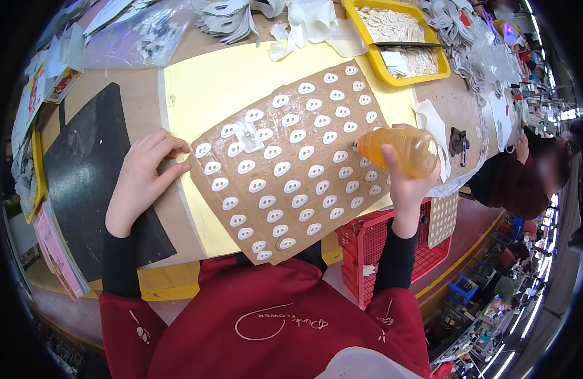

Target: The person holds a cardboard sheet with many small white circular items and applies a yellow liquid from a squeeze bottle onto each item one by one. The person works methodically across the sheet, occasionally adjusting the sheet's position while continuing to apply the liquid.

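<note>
A brown cardboard sheet [253,183] lies slanted on the table, its lower corner reaching past the front edge. Rows of small white oval pieces [316,171], each with two holes, are spread over it. My left hand [147,175] is at the sheet's left corner, with bent fingers and thumb on its edge. In my right hand [408,180] is a clear squeeze bottle [402,148] of amber liquid, tipped sideways. Its nozzle points left, close over the pieces near the sheet's right side. The bottle hides some pieces there.
A yellow tray [402,81] of cream pieces stands at the back right, beside grey cut parts [456,31]. Left of the sheet lies a black mat [89,183]. A red crate [354,252] stands below the table edge. Another person [525,170] is at the right.
</note>
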Motion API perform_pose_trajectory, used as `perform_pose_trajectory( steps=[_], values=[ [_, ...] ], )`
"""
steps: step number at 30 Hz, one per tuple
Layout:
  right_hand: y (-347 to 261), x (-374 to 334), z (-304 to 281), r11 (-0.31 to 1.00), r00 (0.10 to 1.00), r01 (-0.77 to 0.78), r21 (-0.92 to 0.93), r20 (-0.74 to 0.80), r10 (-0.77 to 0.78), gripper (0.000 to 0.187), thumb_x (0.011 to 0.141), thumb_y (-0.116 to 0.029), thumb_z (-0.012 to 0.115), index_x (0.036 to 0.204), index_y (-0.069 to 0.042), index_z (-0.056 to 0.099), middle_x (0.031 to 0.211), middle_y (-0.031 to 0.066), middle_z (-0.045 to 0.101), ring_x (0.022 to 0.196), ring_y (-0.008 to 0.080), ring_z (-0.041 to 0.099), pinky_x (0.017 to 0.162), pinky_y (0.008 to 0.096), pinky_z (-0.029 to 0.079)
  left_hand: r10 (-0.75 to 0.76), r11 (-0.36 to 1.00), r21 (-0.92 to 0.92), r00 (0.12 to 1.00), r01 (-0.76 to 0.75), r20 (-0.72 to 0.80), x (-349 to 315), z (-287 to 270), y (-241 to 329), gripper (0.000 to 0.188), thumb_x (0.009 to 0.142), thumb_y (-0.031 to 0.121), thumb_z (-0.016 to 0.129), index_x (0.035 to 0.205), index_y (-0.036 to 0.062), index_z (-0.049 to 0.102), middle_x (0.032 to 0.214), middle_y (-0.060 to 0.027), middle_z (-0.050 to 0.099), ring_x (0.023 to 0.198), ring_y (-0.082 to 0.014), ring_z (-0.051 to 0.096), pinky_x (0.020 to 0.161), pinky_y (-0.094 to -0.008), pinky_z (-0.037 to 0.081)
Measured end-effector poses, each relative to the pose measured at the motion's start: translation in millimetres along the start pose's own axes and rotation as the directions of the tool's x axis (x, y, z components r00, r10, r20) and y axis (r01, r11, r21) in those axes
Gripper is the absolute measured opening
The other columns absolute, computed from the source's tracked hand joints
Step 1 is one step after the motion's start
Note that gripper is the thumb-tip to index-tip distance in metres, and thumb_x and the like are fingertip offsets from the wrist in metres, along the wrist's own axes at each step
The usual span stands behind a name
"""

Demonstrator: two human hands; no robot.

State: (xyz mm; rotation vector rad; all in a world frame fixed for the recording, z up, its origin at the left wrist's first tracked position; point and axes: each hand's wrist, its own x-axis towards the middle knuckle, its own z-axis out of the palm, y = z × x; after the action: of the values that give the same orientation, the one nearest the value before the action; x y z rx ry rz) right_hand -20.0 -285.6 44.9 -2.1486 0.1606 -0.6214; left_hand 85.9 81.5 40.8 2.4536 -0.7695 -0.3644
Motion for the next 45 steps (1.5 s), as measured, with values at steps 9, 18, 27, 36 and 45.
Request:
perform_pose_trajectory(
  steps=[9, 18, 27, 36, 45],
  values=[
    [4.9, 12.6, -3.9, 0.992, 0.988, -0.124, 0.038, -0.090, 0.127, 0.026, 0.078, -0.015, 0.079, 0.090, 0.004, 0.066, 0.079, 0.0069, 0.069, 0.069, 0.0115, 0.064, 0.064, 0.0250, 0.050, -0.010, 1.000, -0.009, 1.000, 0.010, 0.004, 0.8, -0.8, 1.1, 0.020, 0.077, 0.014, 0.068, 0.093, 0.0047, 0.058, 0.082, -0.0078, 0.053, 0.084, -0.0241, 0.055, 0.078, -0.0340, 0.041],
    [7.3, 10.7, -8.6, 0.986, 0.981, -0.153, 0.059, -0.115, 0.159, 0.024, 0.077, -0.014, 0.079, 0.089, 0.003, 0.067, 0.079, 0.0067, 0.070, 0.069, 0.0110, 0.065, 0.064, 0.0244, 0.050, -0.009, 1.000, -0.005, 1.000, 0.009, 0.001, 1.4, -0.8, 2.0, 0.021, 0.077, 0.014, 0.068, 0.093, 0.0045, 0.058, 0.081, -0.0080, 0.052, 0.083, -0.0236, 0.055, 0.078, -0.0340, 0.041],
    [8.1, 11.1, -8.1, 0.989, 0.985, -0.141, 0.036, -0.092, 0.144, 0.025, 0.077, -0.015, 0.080, 0.088, 0.003, 0.067, 0.077, 0.0060, 0.069, 0.066, 0.0104, 0.064, 0.063, 0.0239, 0.050, -0.019, 1.000, -0.019, 1.000, 0.019, 0.004, 1.6, -1.5, 4.2, 0.021, 0.077, 0.014, 0.069, 0.093, 0.0045, 0.058, 0.081, -0.0081, 0.052, 0.083, -0.0235, 0.055, 0.077, -0.0341, 0.041],
    [14.0, -7.3, -11.9, 0.961, 0.959, -0.202, 0.189, -0.162, 0.233, 0.029, 0.078, -0.013, 0.078, 0.099, 0.003, 0.064, 0.091, 0.0069, 0.067, 0.081, 0.0126, 0.064, 0.073, 0.0252, 0.050, -0.016, 0.999, -0.035, 1.000, 0.017, 0.026, 0.2, -3.5, 5.3, 0.027, 0.074, 0.012, 0.071, 0.098, 0.0050, 0.060, 0.086, -0.0079, 0.054, 0.089, -0.0242, 0.055, 0.082, -0.0349, 0.041],
    [49.6, -21.5, -23.8, 0.689, 0.819, -0.173, 0.704, -0.287, 0.498, 0.054, 0.092, -0.050, 0.053, 0.121, -0.004, 0.048, 0.107, 0.0117, 0.062, 0.092, 0.0242, 0.064, 0.076, 0.0339, 0.053, 0.037, 0.996, 0.080, 0.999, -0.039, 0.025, -3.5, -1.5, 5.7, 0.060, 0.069, 0.014, 0.075, 0.126, 0.0093, 0.057, 0.131, -0.0104, 0.046, 0.124, -0.0314, 0.039, 0.105, -0.0403, 0.033]
  ],
)
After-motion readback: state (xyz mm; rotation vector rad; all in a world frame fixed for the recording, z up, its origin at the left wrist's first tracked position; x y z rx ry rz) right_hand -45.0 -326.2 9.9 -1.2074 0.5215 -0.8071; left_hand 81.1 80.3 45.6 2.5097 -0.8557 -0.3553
